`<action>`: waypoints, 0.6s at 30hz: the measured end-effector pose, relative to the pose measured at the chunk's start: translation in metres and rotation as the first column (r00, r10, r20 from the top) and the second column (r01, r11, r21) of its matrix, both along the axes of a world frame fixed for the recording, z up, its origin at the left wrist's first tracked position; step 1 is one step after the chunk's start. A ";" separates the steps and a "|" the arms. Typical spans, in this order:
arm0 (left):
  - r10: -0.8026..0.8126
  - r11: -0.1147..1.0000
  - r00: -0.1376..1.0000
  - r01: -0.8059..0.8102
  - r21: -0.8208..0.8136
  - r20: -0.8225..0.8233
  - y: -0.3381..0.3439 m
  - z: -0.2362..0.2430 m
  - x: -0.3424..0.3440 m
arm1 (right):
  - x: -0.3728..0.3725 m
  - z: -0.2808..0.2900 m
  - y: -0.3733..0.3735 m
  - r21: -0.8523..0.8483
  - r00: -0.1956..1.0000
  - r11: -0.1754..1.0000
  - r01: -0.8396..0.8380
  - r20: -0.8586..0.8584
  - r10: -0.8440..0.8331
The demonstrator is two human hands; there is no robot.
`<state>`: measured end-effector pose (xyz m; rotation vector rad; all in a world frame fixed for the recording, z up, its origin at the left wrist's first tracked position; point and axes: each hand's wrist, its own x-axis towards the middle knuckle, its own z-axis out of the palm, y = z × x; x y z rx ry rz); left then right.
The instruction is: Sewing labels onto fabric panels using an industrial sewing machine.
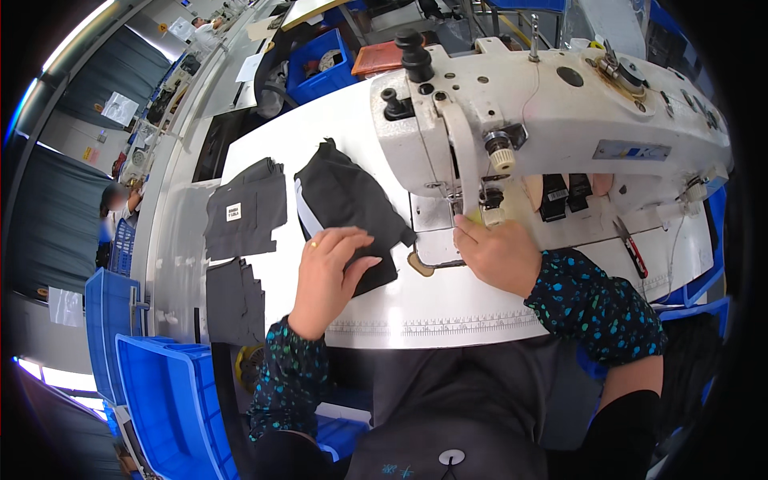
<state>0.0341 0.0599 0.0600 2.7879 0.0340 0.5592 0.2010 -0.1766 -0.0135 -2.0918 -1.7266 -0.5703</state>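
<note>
My left hand (328, 272) lies over the near part of a dark fabric piece (348, 188) with a pale strip along its left edge, fingers loosely bent and apart from the thumb. At the white sewing machine (560, 104), my right hand (496, 252) has its fingers closed by the presser foot (454, 204); a bit of yellow shows behind them, and what they hold is hidden. Two stacks of dark cut pieces (244, 224) sit left of the fabric, the upper one bearing a white label.
Scissors (628, 244) and black packets (554, 192) lie on the white table (416, 320), right of my right hand. Blue crates (164, 400) stand at lower left, another blue bin (316, 64) behind the table. Co-workers (116, 208) sit along the row at left.
</note>
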 end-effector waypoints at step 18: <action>0.032 0.517 0.999 -0.022 -0.856 -0.006 -0.066 -0.022 -0.034 | -0.074 0.031 0.007 0.179 0.639 0.983 -0.051 -0.750 0.170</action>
